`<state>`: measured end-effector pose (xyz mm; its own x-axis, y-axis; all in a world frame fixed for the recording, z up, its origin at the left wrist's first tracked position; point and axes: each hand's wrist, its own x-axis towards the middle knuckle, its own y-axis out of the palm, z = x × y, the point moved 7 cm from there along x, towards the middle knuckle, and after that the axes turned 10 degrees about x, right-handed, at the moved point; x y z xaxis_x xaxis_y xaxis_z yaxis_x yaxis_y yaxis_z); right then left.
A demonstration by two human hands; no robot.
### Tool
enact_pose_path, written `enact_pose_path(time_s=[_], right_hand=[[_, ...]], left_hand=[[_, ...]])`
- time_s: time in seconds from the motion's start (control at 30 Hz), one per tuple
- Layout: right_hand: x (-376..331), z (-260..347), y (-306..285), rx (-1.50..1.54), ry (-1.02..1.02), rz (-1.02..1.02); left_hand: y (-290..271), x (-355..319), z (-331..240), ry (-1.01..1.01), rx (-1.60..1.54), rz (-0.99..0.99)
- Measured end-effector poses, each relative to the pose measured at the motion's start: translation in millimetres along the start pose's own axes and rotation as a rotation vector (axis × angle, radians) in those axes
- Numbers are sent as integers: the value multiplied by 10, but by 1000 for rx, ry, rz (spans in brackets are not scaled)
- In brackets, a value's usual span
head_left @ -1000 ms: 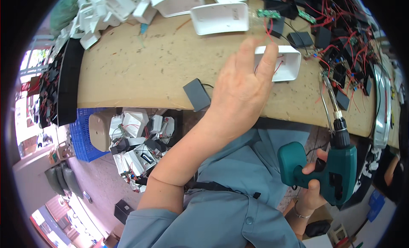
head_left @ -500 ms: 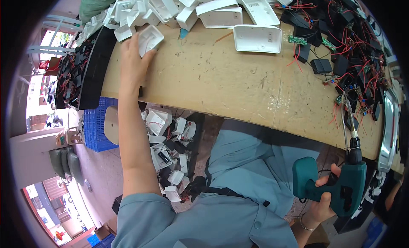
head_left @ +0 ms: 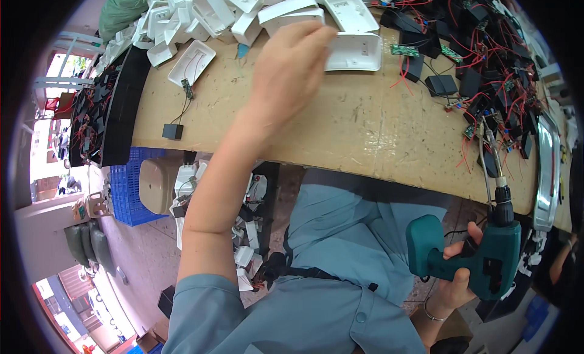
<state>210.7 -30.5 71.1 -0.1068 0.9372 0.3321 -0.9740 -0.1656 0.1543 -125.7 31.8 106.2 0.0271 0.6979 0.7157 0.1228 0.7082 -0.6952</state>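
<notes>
My right hand (head_left: 457, 266) is wrapped round the handle of a green cordless drill (head_left: 494, 256), its long bit pointing at the table. My left hand (head_left: 291, 80) is over the table, close to an open white plastic case (head_left: 359, 52); its fingers are blurred, and whether they touch the case is hidden. Left of that hand lies another open white case (head_left: 193, 63). A small green circuit board (head_left: 187, 88) rests at its near edge, wired to a black block (head_left: 173, 131) on the tabletop.
White cases (head_left: 213, 13) are heaped at the table's far side. Black parts with red wires (head_left: 480, 80) are piled at the right, and more sit in a black bin (head_left: 125, 104) at the left. Below the table are white scraps (head_left: 246, 256) and a blue crate (head_left: 128, 196).
My left hand has let go of the small white case at the left and swung right toward the other case. The circuit board and black block now show. The drill stays in my right hand.
</notes>
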Motion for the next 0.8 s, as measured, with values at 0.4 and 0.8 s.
enact_pose_path(time_s=[0.4,0.8], right_hand=[[-35,-58,-192,1,35,-53],[-38,-98,-252,31,57,-82]], left_hand=[[260,-92,-654,64,-344,217],[213,25,-735,122,-288,150]])
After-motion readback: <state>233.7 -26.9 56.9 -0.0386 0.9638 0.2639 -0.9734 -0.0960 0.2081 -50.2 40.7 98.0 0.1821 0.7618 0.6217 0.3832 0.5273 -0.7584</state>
